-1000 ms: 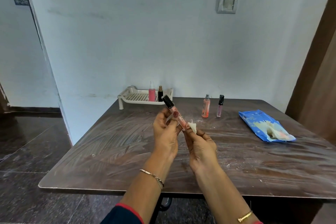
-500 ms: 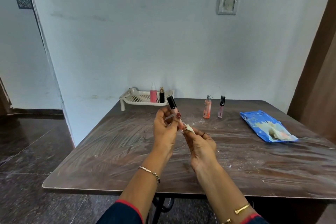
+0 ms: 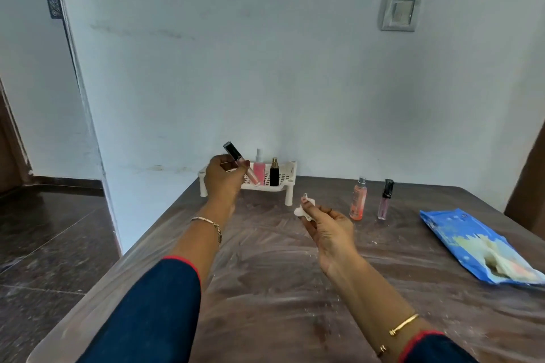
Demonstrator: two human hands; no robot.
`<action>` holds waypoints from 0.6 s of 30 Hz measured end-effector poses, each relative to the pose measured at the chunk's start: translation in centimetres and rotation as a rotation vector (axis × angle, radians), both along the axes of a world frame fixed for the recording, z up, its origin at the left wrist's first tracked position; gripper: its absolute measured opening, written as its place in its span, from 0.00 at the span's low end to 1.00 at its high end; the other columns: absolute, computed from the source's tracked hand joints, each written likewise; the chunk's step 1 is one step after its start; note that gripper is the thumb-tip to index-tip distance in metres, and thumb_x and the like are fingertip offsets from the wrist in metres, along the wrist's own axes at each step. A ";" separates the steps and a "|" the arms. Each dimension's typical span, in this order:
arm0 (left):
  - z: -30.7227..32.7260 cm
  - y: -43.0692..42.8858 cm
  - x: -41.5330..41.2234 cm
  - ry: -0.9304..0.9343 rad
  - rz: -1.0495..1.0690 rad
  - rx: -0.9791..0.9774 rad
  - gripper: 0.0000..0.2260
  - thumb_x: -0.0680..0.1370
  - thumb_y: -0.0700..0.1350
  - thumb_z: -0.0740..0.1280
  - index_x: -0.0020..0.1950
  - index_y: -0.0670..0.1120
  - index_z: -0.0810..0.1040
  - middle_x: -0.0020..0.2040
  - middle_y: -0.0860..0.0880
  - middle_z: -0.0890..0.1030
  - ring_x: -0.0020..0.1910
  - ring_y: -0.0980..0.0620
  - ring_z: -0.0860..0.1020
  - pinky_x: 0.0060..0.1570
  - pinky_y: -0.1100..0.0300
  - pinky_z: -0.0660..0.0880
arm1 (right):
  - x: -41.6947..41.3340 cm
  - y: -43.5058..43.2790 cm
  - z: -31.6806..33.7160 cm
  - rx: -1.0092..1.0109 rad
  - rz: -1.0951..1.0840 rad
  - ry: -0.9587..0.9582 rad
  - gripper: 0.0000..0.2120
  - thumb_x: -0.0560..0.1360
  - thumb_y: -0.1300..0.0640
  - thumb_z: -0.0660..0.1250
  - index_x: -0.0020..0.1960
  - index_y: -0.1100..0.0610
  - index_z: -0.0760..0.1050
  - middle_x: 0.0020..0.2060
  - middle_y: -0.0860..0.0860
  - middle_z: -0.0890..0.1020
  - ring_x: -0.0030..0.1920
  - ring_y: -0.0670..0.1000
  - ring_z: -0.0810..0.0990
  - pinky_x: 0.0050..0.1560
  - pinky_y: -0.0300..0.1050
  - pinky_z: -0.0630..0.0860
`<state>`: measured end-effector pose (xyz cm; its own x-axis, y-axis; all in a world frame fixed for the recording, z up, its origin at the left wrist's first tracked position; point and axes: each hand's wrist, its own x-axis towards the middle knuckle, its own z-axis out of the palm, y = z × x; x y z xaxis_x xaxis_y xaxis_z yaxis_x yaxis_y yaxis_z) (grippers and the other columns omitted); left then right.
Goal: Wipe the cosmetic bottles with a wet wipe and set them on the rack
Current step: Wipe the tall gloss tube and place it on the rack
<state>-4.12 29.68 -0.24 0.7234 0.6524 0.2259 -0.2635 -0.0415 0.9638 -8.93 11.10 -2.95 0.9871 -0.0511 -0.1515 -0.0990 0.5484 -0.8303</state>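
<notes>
Pink gloss tube (image 3: 242,166), tilted, pinched in my left hand (image 3: 223,178) over the white rack (image 3: 283,186) at the table's (image 3: 265,289) far-left corner. My right hand (image 3: 330,233) pinches the wipe (image 3: 303,211) mid-table; bare surface lies between them.

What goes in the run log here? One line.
left hand: holds lip gloss near rack | right hand: holds wipe | table: two bottles left

Both forearms are bare below dark navy sleeves edged with a narrow red trim. The left hand (image 3: 222,178) has dark red polish on a visible nail and a thin gold chain bracelet at the wrist. The right hand (image 3: 331,233) has two gold bangles at its wrist.
</notes>
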 end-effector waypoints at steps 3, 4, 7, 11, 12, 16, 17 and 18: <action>0.3 2.6 3.4 0.098 0.076 0.218 0.14 0.70 0.46 0.74 0.52 0.49 0.75 0.50 0.48 0.82 0.50 0.47 0.81 0.53 0.50 0.78 | 3.0 0.7 0.2 -0.037 0.001 0.015 0.06 0.72 0.61 0.72 0.42 0.61 0.75 0.43 0.58 0.82 0.46 0.53 0.82 0.49 0.43 0.80; 0.2 3.1 4.2 0.116 0.090 0.269 0.14 0.70 0.45 0.74 0.53 0.48 0.75 0.52 0.47 0.82 0.51 0.46 0.80 0.54 0.53 0.77 | 3.7 0.9 0.3 -0.048 0.002 0.018 0.05 0.73 0.61 0.70 0.44 0.62 0.76 0.43 0.57 0.82 0.46 0.53 0.82 0.49 0.43 0.80; -0.4 4.2 7.0 0.150 0.109 0.410 0.16 0.72 0.42 0.73 0.58 0.41 0.75 0.56 0.44 0.81 0.55 0.45 0.78 0.51 0.59 0.71 | 6.1 1.7 0.2 -0.041 0.021 0.014 0.04 0.76 0.60 0.66 0.45 0.61 0.75 0.41 0.55 0.82 0.42 0.51 0.81 0.48 0.43 0.80; -2.2 4.9 9.6 0.178 0.108 0.490 0.16 0.73 0.42 0.72 0.58 0.40 0.75 0.56 0.43 0.81 0.56 0.45 0.78 0.49 0.62 0.67 | 8.5 3.0 -0.4 -0.032 0.041 0.032 0.09 0.79 0.61 0.60 0.43 0.62 0.75 0.43 0.58 0.82 0.42 0.53 0.82 0.44 0.42 0.80; -2.7 5.0 10.2 0.174 0.110 0.497 0.15 0.74 0.42 0.71 0.58 0.40 0.75 0.55 0.43 0.81 0.56 0.46 0.78 0.48 0.62 0.67 | 9.1 3.4 -0.8 -0.042 0.044 0.043 0.09 0.78 0.62 0.60 0.43 0.62 0.75 0.44 0.59 0.83 0.43 0.53 0.82 0.44 0.42 0.80; -3.2 5.0 11.5 0.146 0.140 0.547 0.13 0.76 0.46 0.69 0.58 0.41 0.75 0.54 0.44 0.82 0.54 0.46 0.79 0.48 0.61 0.69 | 9.7 4.7 -2.1 -0.105 0.084 0.048 0.08 0.78 0.64 0.60 0.45 0.62 0.77 0.47 0.59 0.83 0.52 0.56 0.83 0.46 0.42 0.80; -3.3 5.0 11.9 0.148 0.139 0.558 0.13 0.76 0.46 0.69 0.58 0.41 0.75 0.54 0.44 0.82 0.54 0.45 0.79 0.47 0.61 0.69 | 9.8 5.0 -2.4 -0.122 0.092 0.047 0.08 0.78 0.64 0.60 0.46 0.62 0.77 0.48 0.59 0.83 0.52 0.56 0.82 0.47 0.42 0.80; -3.4 5.1 12.2 0.156 0.129 0.567 0.13 0.76 0.45 0.68 0.58 0.41 0.75 0.54 0.44 0.82 0.54 0.45 0.79 0.46 0.61 0.69 | 9.9 5.2 -2.7 -0.133 0.100 0.047 0.08 0.78 0.64 0.60 0.46 0.62 0.77 0.48 0.59 0.83 0.53 0.56 0.82 0.48 0.43 0.80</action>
<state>8.11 34.76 -3.61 0.6989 0.5463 0.4616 -0.0793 -0.5823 0.8091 1.01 16.31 -5.66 0.9802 0.0244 -0.1965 -0.1885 0.4194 -0.8880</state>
